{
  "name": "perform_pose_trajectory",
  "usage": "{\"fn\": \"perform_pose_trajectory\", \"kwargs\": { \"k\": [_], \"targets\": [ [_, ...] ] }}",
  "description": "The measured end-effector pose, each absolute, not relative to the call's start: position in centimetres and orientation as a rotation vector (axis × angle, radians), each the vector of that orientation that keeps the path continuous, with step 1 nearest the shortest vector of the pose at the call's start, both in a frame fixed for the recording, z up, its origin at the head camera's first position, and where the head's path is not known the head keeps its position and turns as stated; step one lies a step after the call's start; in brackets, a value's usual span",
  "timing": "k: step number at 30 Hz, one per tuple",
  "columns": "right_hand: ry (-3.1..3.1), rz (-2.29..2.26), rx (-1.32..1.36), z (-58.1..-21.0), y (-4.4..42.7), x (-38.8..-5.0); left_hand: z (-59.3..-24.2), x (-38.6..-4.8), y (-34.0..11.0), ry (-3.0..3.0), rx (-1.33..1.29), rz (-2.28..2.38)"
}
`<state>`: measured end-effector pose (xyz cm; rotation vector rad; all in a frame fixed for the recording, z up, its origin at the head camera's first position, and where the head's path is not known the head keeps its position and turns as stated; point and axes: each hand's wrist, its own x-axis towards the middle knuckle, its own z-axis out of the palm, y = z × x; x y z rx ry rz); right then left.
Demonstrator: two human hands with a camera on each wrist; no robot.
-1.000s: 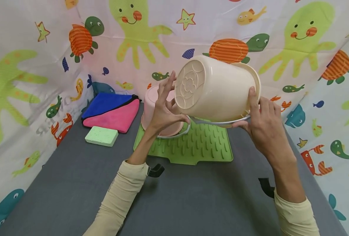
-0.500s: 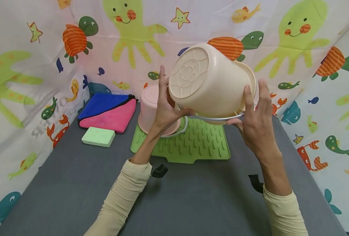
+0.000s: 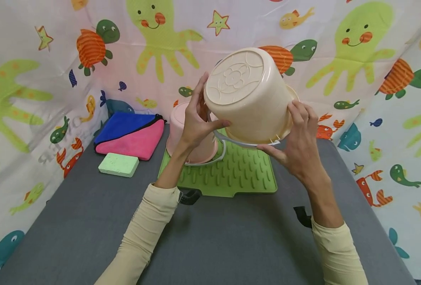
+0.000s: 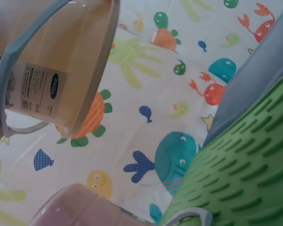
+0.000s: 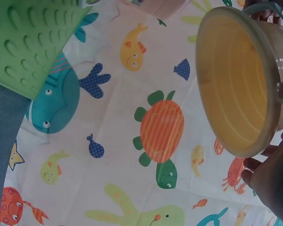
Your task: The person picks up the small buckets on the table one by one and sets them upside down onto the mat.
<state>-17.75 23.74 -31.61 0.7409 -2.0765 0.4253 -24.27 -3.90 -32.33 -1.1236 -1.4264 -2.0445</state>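
A cream bucket (image 3: 249, 107) is held tilted in the air above the mat, its patterned base turned up toward the head camera. My left hand (image 3: 198, 122) grips it near the base, thumb on its side. At the rim end, my right hand (image 3: 297, 138) holds it, with the thumb under the grey handle (image 3: 247, 145). In the right wrist view the bucket's inside (image 5: 236, 84) shows nothing in it. A pink bucket (image 3: 178, 130) stands upside down on the green mat (image 3: 239, 174), partly hidden behind my left hand and forearm.
A folded blue and pink cloth (image 3: 130, 134) lies at the back left of the grey table (image 3: 232, 233). In front of it is a pale green sponge (image 3: 118, 165). A curtain (image 3: 246, 23) printed with sea animals hangs around the back and sides.
The cream bucket has tipped further, its base now higher and its rim lower. My right hand has shifted left and turned with it, its fingers back around the rim.
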Motion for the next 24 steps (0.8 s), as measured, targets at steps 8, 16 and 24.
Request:
{"fn": "perform_pose_trajectory", "kwargs": {
  "k": [8, 16, 24],
  "targets": [
    [-2.257, 0.474, 0.669, -30.7, 23.9, -17.7, -31.7, -25.7, -3.9, -1.611, -1.106, -2.135],
    [-2.363, 0.982, 0.690, -30.0, 25.0, -18.9, -32.8, -26.6, -3.2, -1.799, -1.149, -2.170],
    [-2.443, 1.265, 0.765, -29.8, 26.3, -19.8, -33.6, -27.2, -2.6, -2.017, -1.119, -2.095]
  ]
}}
